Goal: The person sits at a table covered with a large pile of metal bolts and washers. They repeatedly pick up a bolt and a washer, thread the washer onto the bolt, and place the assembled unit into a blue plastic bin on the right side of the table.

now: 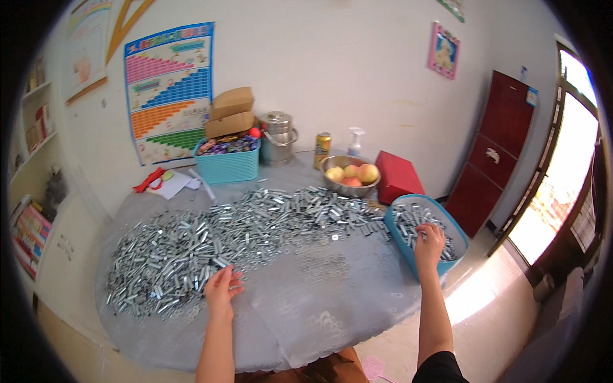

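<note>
Metal pieces under open left fingers; right fingers spread in blue basket.

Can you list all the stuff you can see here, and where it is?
Small metal parts: too many to count, silver, spread over the table
Round table: one, grey cover
Blue bin: one, table's right edge, metal parts inside
Metal bowl: one, holds peaches, back of table
Teal basket: one, back of table
Cardboard boxes: two, brown, above the basket
Steel pot: one, by the wall
Can: one, yellow
Spray bottle: one, white
Red box: one, right of bowl
Red cabinet: one, right wall
Left hand: at the pile's edge
Right hand: in the blue bin
</note>
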`<state>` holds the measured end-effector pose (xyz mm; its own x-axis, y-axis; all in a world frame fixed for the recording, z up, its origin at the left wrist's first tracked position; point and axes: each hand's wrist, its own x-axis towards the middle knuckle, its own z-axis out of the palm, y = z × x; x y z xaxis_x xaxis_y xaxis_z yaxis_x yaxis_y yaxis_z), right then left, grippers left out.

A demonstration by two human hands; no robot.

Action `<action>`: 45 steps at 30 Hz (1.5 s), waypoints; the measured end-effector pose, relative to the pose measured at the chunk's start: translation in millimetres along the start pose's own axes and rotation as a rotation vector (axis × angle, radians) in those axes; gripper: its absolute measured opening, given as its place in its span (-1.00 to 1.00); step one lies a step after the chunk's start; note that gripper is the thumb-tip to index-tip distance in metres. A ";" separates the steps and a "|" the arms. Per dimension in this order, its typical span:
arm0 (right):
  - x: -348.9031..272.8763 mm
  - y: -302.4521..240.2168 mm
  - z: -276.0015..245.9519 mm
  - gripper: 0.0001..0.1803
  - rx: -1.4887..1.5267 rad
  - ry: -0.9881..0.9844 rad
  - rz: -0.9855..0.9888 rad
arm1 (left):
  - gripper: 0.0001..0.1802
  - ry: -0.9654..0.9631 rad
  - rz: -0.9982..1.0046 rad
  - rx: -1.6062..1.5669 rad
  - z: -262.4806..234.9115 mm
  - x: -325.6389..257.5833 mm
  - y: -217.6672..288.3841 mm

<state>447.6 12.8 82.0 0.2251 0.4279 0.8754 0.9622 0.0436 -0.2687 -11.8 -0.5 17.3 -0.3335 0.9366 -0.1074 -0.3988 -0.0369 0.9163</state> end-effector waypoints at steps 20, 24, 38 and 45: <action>-119.3 -288.8 123.8 -0.84 0.908 -0.822 -0.487 | -0.88 0.252 0.296 0.184 -37.7 15.0 65.4; -132.5 -326.9 140.4 -0.82 0.799 -0.756 -0.520 | -0.91 0.251 0.430 0.431 -77.7 22.4 59.3; -114.4 -299.3 107.4 -0.84 0.840 -0.739 -0.289 | -0.87 0.278 0.610 1.064 -136.1 30.1 69.5; -117.7 -265.3 93.3 -0.81 0.993 -0.695 -0.015 | -0.86 0.113 0.441 1.076 -158.7 22.8 104.7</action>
<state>151.5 35.1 12.8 -0.2085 0.8016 0.5604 0.3584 0.5957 -0.7188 -196.7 -38.3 49.5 -0.3585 0.8777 0.3180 0.6822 0.0138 0.7310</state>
